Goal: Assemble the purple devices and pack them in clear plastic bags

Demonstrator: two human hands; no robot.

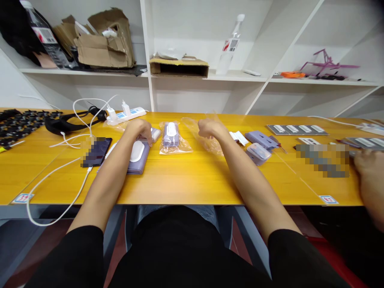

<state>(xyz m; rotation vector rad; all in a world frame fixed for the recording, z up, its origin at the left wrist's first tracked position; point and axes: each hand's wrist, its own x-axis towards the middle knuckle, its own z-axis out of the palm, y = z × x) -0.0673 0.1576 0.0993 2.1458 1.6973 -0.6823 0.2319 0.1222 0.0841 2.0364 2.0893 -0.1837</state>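
My left hand (140,130) is curled downward over a group of purple cases with white oval tops. A large purple case (140,160) lies just below it, and a smaller case (155,135) shows beside the fingers. What the fingertips grip is hidden. In my right hand (211,129), bent fingers are closed on a crumpled clear plastic bag (207,143), which hangs down to the table. Between the hands, another purple case with a white top (171,136) lies on or in a clear bag (175,150).
Right of my right forearm are a small lidded box (258,153), a purple housing (260,140) and white pieces (239,138). A phone (102,152) with a white cable, a power strip (129,115) and black headgear (67,124) lie left. Another person's hand (370,168) is far right.
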